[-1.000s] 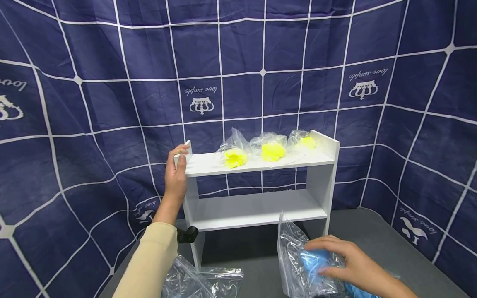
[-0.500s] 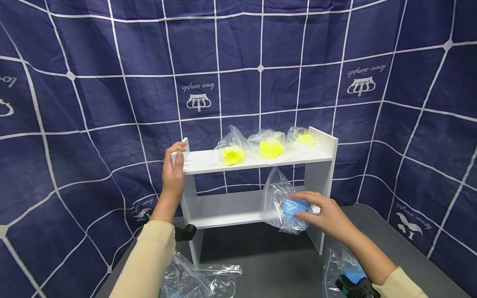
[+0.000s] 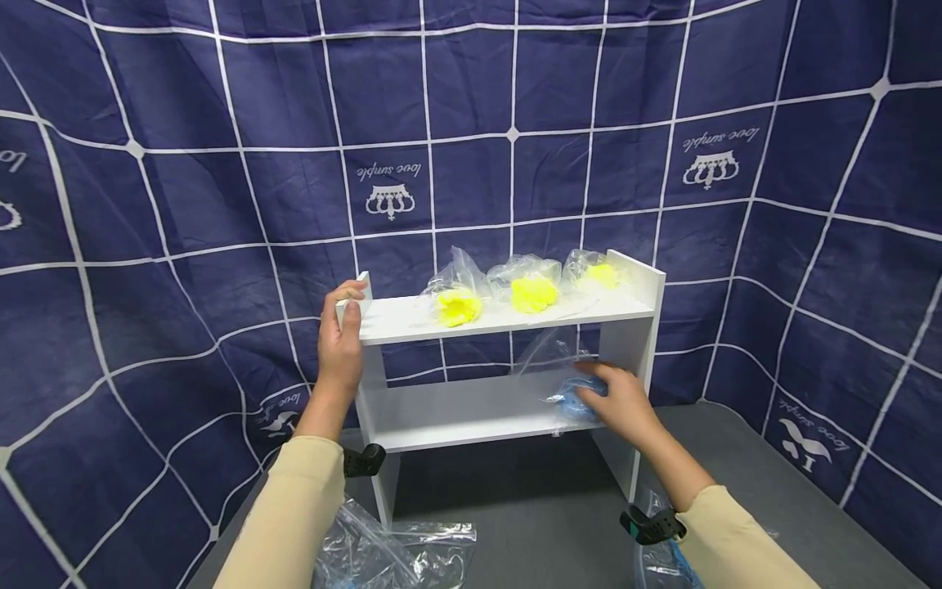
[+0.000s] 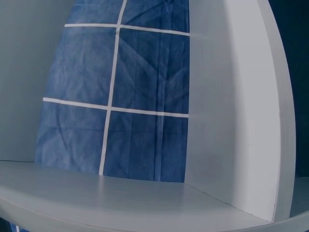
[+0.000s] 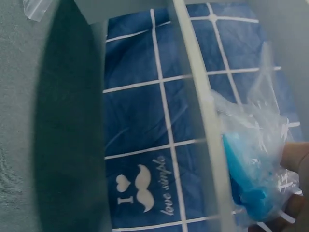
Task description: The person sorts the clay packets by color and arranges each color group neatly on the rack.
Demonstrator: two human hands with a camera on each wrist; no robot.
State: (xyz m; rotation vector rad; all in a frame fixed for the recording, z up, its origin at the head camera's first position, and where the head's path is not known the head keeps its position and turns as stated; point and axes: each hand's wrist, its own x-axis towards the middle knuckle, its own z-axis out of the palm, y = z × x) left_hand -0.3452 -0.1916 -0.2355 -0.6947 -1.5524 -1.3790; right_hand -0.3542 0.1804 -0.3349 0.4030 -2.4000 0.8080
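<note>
A white two-tier shelf [image 3: 456, 413] stands on the dark table. My left hand [image 3: 341, 339] grips the top of its left side panel, fingers behind and thumb in front. At the right end of the lower tier, my right hand [image 3: 621, 405] holds a clear plastic zip bag [image 3: 548, 352] with a blue lump [image 3: 577, 397] inside. The right wrist view shows the blue lump [image 5: 248, 179] through the plastic, with fingers [image 5: 295, 157] curled at the bag's right side. In the left wrist view, the shelf's board and side panel [image 4: 241, 111] fill the right; the left hand is outside that view.
Three clear bags with yellow lumps [image 3: 459, 307] sit along the top tier. Another clear bag [image 3: 397, 548] lies on the table at front left. Partly under the right forearm is a bag with something blue [image 3: 666, 564]. A blue checked curtain [image 3: 471, 164] hangs behind.
My right hand has lifted the bag with the blue lump from the table at front right and carried it forward and left into the lower tier. The left hand keeps its grip.
</note>
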